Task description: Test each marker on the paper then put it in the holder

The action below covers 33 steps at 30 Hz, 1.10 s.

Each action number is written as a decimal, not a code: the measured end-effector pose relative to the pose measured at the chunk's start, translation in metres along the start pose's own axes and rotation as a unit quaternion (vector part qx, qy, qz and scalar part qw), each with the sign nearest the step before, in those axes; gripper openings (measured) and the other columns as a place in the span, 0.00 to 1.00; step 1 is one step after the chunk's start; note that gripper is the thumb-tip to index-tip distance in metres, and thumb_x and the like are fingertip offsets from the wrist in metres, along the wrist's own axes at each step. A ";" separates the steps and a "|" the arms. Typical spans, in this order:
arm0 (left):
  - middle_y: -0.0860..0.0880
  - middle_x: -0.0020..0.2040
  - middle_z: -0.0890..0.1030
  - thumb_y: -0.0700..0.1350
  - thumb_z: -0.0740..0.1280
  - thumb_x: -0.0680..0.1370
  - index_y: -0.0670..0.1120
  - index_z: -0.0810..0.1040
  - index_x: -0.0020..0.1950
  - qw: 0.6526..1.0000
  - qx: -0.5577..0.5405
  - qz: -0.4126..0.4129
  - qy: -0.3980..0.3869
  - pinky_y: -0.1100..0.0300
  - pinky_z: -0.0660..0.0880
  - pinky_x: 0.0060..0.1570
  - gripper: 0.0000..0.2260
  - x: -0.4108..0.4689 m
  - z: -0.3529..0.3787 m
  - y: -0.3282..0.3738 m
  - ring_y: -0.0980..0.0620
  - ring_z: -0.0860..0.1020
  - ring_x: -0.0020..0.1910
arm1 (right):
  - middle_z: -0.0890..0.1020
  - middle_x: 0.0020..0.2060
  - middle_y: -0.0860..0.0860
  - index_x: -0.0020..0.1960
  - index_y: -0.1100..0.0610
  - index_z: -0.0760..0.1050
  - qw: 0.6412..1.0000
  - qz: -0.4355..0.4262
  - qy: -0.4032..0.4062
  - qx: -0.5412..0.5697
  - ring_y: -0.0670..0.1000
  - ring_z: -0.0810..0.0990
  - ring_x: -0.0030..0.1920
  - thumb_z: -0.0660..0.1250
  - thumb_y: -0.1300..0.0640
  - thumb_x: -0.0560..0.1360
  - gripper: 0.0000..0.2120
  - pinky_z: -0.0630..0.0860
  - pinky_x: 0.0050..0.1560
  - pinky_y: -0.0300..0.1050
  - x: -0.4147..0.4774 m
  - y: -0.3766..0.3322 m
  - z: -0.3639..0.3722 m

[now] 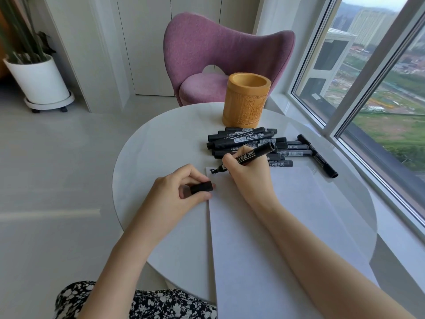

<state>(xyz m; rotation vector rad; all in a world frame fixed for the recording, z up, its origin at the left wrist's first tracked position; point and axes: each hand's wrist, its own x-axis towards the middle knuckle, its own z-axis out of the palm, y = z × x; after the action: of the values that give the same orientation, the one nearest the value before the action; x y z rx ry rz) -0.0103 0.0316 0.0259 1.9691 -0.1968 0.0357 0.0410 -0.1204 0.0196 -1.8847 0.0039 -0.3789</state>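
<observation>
Head view, from the right hand [249, 178] outward. Grips an uncapped black marker [255, 154] in a writing hold, thumb and curled fingers round the barrel. Sets the nib on the far left corner of the white paper [287, 226], at a small dark mark. Pinches the black cap [201, 187] in the left hand [177, 196], fingers curled round it, just beside the sheet's left edge on the round white table [161, 146]. Unclear contact between left thumb and sheet.

Beyond the writing hand, a pile of capped markers [243, 139], a lone marker [318, 155] apart toward the window, then the carved yellow holder [246, 100], upright behind the pile, no marker showing above its rim.

Risks, by judgement: ink running off the corner onto the table top, given a nib so near the sheet's edge; the sheet sliding under a stroke, given its near end hanging past the table rim and no flat palm on it; round markers rolling if brushed on the reach to the holder.

Long axis slanted: nib down and left on the paper, blunt end raised up and right toward the pile.
</observation>
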 end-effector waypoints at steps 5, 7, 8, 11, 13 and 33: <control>0.55 0.42 0.84 0.40 0.73 0.71 0.47 0.77 0.43 1.000 0.005 0.004 0.001 0.77 0.65 0.32 0.07 0.001 0.000 -0.001 0.65 0.71 0.26 | 0.68 0.19 0.43 0.30 0.57 0.66 1.000 -0.007 -0.002 0.008 0.41 0.65 0.25 0.66 0.65 0.71 0.14 0.63 0.28 0.31 -0.001 -0.001 -0.002; 0.56 0.42 0.84 0.40 0.74 0.71 0.47 0.77 0.43 1.000 0.004 0.002 0.002 0.76 0.65 0.31 0.07 0.001 0.000 -0.001 0.64 0.71 0.26 | 0.68 0.20 0.43 0.29 0.56 0.67 1.000 -0.006 0.004 0.023 0.41 0.66 0.25 0.66 0.65 0.71 0.14 0.64 0.28 0.31 -0.001 -0.001 -0.003; 0.56 0.41 0.84 0.40 0.74 0.71 0.47 0.77 0.43 1.000 0.005 0.003 0.003 0.76 0.65 0.31 0.07 0.001 0.000 -0.001 0.64 0.71 0.26 | 0.68 0.20 0.43 0.29 0.56 0.67 1.000 -0.006 0.006 0.028 0.41 0.65 0.25 0.66 0.65 0.71 0.14 0.64 0.28 0.31 -0.001 -0.001 -0.003; 0.57 0.40 0.83 0.39 0.74 0.71 0.46 0.78 0.43 1.000 0.008 0.004 0.005 0.76 0.65 0.32 0.06 0.001 0.000 -0.001 0.65 0.71 0.26 | 0.67 0.19 0.42 0.30 0.56 0.66 1.000 -0.005 0.003 0.018 0.42 0.65 0.24 0.66 0.65 0.71 0.14 0.63 0.27 0.31 -0.001 0.000 -0.002; 0.57 0.40 0.83 0.39 0.73 0.71 0.46 0.78 0.43 1.000 0.010 0.007 0.005 0.76 0.65 0.31 0.06 0.001 0.000 0.000 0.65 0.71 0.26 | 0.67 0.18 0.42 0.29 0.56 0.65 1.000 -0.005 0.003 0.013 0.42 0.65 0.24 0.66 0.64 0.71 0.15 0.63 0.27 0.32 0.000 0.001 -0.001; 0.54 0.43 0.84 0.39 0.73 0.71 0.47 0.77 0.43 1.000 0.007 0.005 0.001 0.77 0.65 0.32 0.07 0.002 0.000 -0.002 0.67 0.71 0.26 | 0.72 0.24 0.47 0.33 0.61 0.70 1.000 -0.004 -0.003 0.002 0.42 0.68 0.26 0.67 0.62 0.72 0.10 0.66 0.30 0.33 0.001 0.003 0.002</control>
<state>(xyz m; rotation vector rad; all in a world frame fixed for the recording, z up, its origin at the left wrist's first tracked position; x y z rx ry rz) -0.0084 0.0320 0.0237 1.9824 -0.2047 0.0456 0.0430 -0.1202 0.0162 -1.8815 -0.0081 -0.3789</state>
